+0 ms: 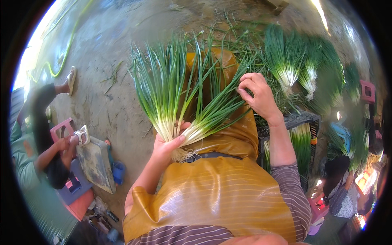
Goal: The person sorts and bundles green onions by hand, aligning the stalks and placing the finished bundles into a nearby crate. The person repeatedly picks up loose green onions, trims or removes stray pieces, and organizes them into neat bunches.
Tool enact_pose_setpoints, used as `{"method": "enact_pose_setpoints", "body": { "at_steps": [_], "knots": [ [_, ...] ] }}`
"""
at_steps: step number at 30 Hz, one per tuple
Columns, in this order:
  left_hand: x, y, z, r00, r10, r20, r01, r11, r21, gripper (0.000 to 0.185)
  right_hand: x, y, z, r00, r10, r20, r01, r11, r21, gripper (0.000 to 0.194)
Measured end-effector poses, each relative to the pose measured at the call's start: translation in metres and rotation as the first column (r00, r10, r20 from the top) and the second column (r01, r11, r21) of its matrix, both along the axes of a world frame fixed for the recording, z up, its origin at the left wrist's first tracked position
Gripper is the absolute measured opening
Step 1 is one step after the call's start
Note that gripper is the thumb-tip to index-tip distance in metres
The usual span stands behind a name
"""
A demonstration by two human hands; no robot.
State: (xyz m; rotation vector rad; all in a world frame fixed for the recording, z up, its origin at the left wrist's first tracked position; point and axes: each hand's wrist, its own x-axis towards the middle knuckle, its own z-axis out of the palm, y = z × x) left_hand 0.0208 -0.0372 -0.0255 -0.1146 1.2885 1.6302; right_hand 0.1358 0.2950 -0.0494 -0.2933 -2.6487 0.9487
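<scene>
My left hand [170, 144] grips a bunch of green onions [165, 116] around the white stems, over my lap. The roots hang below the thumb, and the green leaves fan out away from me in two main parts. At the right-hand part of the fan is my right hand [257, 95], its fingers curled and their tips at the leaves. Whether a leaf is pinched between those fingertips is not clear. A yellow-brown waterproof apron [214, 190] covers my body and legs under the bunch.
A black plastic crate [291, 121] holding more green onions stands by my right arm. Several onion bunches [284, 61] lie beyond it, among loose leaf trimmings [245, 39]. At left, a person [27, 159] sits near a grey-white slab-like object [96, 162]. Another person [343, 190] is at right.
</scene>
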Motion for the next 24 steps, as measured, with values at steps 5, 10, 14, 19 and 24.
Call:
{"method": "enact_pose_setpoints", "body": {
  "at_steps": [5,10,14,19,24],
  "knots": [
    [0.001,0.002,0.004,0.999,0.032,0.042,-0.032,0.999,-0.004,0.053,-0.003,-0.017,0.054,0.961,0.261,-0.085,-0.274,0.938,-0.212,0.009],
    [-0.002,0.002,-0.002,1.000,-0.005,0.031,0.005,1.000,-0.001,0.049,-0.006,-0.049,0.053,0.919,0.360,0.160,0.088,0.207,-0.974,0.013],
    [0.001,0.001,-0.002,0.999,0.006,0.054,-0.007,1.000,0.022,0.048,-0.027,-0.022,0.037,0.963,-0.039,0.266,0.267,0.236,-0.934,0.033],
    [-0.001,0.003,0.000,0.999,-0.008,0.040,0.008,1.000,0.013,0.045,-0.054,-0.084,0.038,0.914,0.073,0.399,-0.035,0.994,-0.102,0.055],
    [-0.001,0.003,-0.003,1.000,-0.008,0.008,0.008,1.000,0.014,0.047,-0.047,-0.104,0.028,0.928,0.022,0.373,-0.017,1.000,-0.016,0.036]
  ]
}}
